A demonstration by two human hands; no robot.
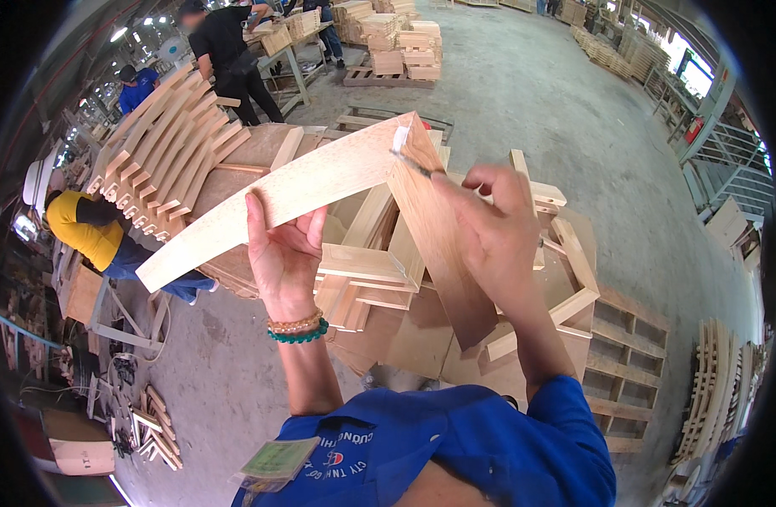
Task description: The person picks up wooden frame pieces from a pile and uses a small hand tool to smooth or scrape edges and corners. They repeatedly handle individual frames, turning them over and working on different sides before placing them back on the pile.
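Observation:
My left hand (286, 258) holds up an angled wooden piece (320, 177), its thumb against the near edge and the other fingers partly hidden behind. Two pale boards meet in a mitred corner at the top of this piece; the second board (438, 241) slopes down to the right. A whitish patch (400, 138) shows beside the joint. My right hand (499, 232) is closed around a thin dark tool (413, 163), whose tip touches or nearly touches the wood just below the corner. Its exact kind is too blurred to tell.
Beneath my hands, more angled wooden pieces (362, 262) lie on a cardboard-covered surface (422, 346). A row of curved slats (164, 144) stands at the left. Pallets (626, 363) lie on the right. Co-workers (227, 51) stand at the back and left.

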